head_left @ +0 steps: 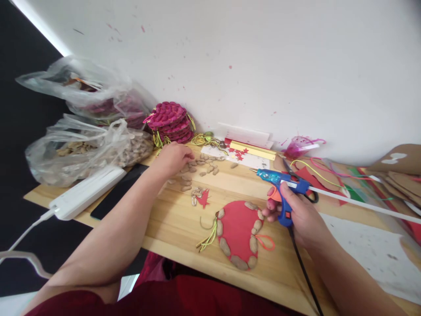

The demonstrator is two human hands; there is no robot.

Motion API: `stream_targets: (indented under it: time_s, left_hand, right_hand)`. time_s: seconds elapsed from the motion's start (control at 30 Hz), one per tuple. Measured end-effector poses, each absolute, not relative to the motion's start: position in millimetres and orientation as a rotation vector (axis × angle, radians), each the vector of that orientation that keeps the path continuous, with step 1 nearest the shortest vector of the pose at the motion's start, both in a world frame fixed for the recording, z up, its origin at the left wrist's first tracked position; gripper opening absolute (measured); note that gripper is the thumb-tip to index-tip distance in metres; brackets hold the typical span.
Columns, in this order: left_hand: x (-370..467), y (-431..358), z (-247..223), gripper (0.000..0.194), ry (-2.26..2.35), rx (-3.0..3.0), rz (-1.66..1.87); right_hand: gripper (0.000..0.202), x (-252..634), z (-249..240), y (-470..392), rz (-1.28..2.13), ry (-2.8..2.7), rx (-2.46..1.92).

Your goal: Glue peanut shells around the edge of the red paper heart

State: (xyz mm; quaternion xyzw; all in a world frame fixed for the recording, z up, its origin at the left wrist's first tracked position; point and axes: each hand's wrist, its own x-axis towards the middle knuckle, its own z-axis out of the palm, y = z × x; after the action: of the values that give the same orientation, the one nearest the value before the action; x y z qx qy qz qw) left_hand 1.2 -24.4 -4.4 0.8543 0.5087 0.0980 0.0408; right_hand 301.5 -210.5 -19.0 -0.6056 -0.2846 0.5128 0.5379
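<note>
My right hand (296,210) is wrapped around the blue handle of a hot glue gun (278,177), its nozzle pointing left and a white glue stick (348,202) sticking out behind. Below the nozzle lies a red rounded card shape (237,228), edged with peanuts in their shells along much of its rim. Yellow-green strings (210,237) hang from its left side and an orange loop (266,242) from its right. Over scattered peanuts (210,169) at the back of the table, my left hand (174,158) is bent downward; its fingertips are mostly hidden.
Plastic bags of peanuts (95,149) stand at the left beside a white power strip (87,193) and a dark phone (118,191). Magenta peanut discs (171,123) are stacked by the wall. Scissors (291,169) and coloured card lie right; the gun's black cord (304,267) trails forward.
</note>
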Motion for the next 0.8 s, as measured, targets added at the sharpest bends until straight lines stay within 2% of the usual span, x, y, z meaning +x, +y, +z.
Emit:
stream_targets:
  time_s: [0.53,0.8]
  left_hand:
    - [3.9,-21.6,-9.7,0.026,1.518,2.754,0.194]
    - [4.8,-21.5,-12.3,0.023,1.503,2.747,0.270]
  right_hand:
    - [0.051,301.6,-20.4,-211.8,1.229,-0.732,-1.316]
    - [0.050,300.7,-20.7,-212.7,1.230,-0.767,-1.285]
